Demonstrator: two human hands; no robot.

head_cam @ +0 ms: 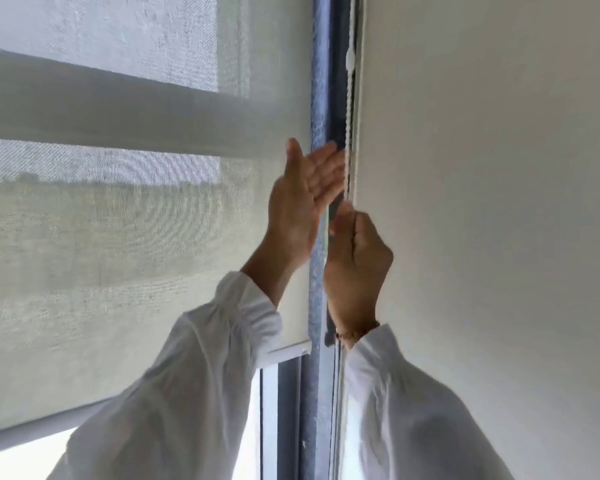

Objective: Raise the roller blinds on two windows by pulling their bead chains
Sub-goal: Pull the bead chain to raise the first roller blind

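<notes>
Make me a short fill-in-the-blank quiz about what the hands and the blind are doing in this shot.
1. The right hand is closed on the bead ____.
2. The left hand is ____, fingers spread, gripping nothing.
3. The blind hangs to the ____ of the chain.
4. Both arms wear ____ sleeves.

Missing words: chain; open; left; white

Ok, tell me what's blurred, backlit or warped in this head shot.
Head view: the left hand and right hand are motion-softened; the bead chain reads only as a blurry strand; daylight through the blind gives moiré rings and blows out the gap below; wide-angle bends the blind's bottom bar.
</notes>
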